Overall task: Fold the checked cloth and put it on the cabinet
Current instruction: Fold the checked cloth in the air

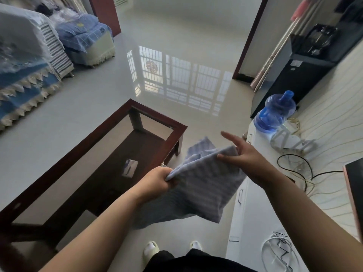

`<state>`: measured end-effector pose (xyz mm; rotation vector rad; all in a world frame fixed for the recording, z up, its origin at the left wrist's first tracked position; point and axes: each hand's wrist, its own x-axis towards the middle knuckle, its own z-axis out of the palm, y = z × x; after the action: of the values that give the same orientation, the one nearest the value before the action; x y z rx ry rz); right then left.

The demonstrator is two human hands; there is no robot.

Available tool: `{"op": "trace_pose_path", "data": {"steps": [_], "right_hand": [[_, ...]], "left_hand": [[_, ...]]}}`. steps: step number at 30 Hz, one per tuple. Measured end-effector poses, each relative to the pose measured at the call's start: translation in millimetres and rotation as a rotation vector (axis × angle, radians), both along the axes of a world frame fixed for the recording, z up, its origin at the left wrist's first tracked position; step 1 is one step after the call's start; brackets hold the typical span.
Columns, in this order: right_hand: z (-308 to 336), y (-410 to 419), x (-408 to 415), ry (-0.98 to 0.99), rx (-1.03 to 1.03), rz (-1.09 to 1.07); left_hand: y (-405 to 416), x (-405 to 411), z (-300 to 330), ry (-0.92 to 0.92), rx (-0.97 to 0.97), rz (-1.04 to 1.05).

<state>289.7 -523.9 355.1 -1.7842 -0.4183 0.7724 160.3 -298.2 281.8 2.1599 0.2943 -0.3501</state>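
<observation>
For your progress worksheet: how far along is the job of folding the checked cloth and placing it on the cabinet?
Partly folded: the checked cloth is already doubled over. In hand: the left hand grips one corner and the right hand pinches another, in mid-air. Left: finish folding and lay it on the white cabinet.

The left hand's (157,181) fingertips are buried in a bunched corner of the cloth (200,185), so how they pinch it cannot be told. The right hand (243,156) covers the cloth's far corner; only its thumb and one straight finger show clearly. The cloth's lower folds overlap — how many layers hang there cannot be told (its pattern is soft and blurred). The cloth hides part of the cabinet's (245,213) front. The small packet (129,167) under the glass table (172,124) is too blurred to identify. The table's near end runs off the left edge. The dark object (355,183) at the right edge is cut off, as are both forearms at the bottom.
</observation>
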Motion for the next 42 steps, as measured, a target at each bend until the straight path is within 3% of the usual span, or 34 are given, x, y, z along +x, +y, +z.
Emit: {"op": "trace_pose_path", "data": {"steps": [3, 7, 11, 12, 13, 16, 18, 20, 24, 30, 33, 34, 35, 37, 38, 40, 42], "right_hand": [[-6.9, 3.4, 1.1, 0.222, -0.118, 0.009], [-19.4, 3.8, 4.2, 0.362, -0.280, 0.014], [-32.5, -8.9, 2.1, 0.473, -0.246, 0.057], [-33.8, -10.3, -1.7, 0.380, -0.210, 0.040], [-35.3, -11.1, -6.2, 0.164, -0.151, 0.025], [-23.0, -9.0, -22.9, -0.892, -0.045, 0.112], [-15.3, -7.8, -37.4, -1.327, 0.037, 0.286], [-17.0, -9.3, -53.3, -1.459, 0.082, 0.373], [-28.6, -14.4, -69.6, -1.470, 0.095, 0.422], [-42.4, -32.3, -66.5, -1.345, 0.083, 0.346], [-58.1, -39.0, -76.0, -1.196, -0.021, 0.525], [-59.2, -35.9, -83.0, -1.042, -0.087, 0.579], [-54.2, -28.9, -87.6, -0.767, -0.143, 0.581], [-50.5, -9.1, -83.6, -0.012, -0.088, 0.322], [-53.6, 2.3, -73.7, 0.251, -0.028, 0.163], [-66.5, 29.7, -45.8, 0.426, 0.059, -0.089], [-77.7, 59.8, -26.9, 0.635, 0.154, -0.184]], "left_hand": [[0.6, -4.0, -5.7, 0.017, -0.044, -0.005], [-5.5, -9.9, -17.3, 0.003, -0.056, -0.012], [-9.6, -12.8, -21.3, -0.029, -0.083, -0.019], [-10.7, -13.3, -21.9, -0.025, -0.091, -0.022], [-11.7, -13.9, -22.7, -0.016, -0.098, -0.027], [-11.1, -13.8, -23.4, 0.008, -0.111, -0.020], [-7.2, -11.5, -22.0, 0.018, -0.125, -0.012], [-3.3, -10.2, -20.4, 0.017, -0.110, -0.018], [-1.5, -16.0, -22.0, -0.074, -0.034, 0.000], [1.7, -18.0, -12.6, -0.165, 0.073, -0.007], [6.5, -19.8, -6.4, -0.220, 0.119, 0.018], [9.7, -20.5, -4.9, -0.235, 0.127, 0.022], [12.8, -21.0, -2.5, -0.255, 0.130, 0.014], [17.7, -20.6, 5.4, -0.300, 0.147, -0.020], [19.2, -19.7, 10.1, -0.311, 0.161, -0.049], [19.8, -17.7, 20.8, -0.315, 0.187, -0.120], [21.4, -17.1, 26.9, -0.318, 0.213, -0.171]]}}
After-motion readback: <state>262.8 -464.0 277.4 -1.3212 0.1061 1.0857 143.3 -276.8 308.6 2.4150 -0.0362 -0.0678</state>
